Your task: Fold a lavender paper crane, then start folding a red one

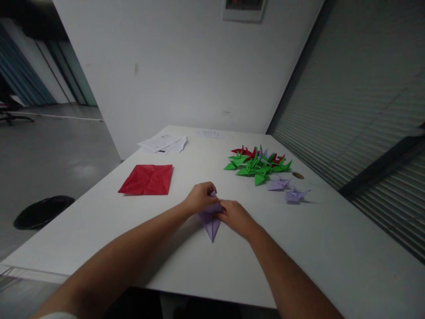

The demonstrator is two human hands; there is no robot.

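A piece of folded purple origami paper (211, 225) is between my two hands near the middle of the white table, one sharp point toward me. My left hand (201, 198) pinches its upper part, fingers curled over the far tip. From the other side, my right hand (235, 215) grips the paper's right edge, its fingertips close to the left thumb. Both hands cover much of the upper folds, so their exact shape is hidden.
A creased red paper sheet (148, 179) lies to the left. Green and red paper cranes (255, 164) are heaped at the right, with two purple cranes (295, 195) nearer. Printed sheets (162, 143) rest at the back left. A black-lined bin (43, 212) stands beside the table (99, 230).
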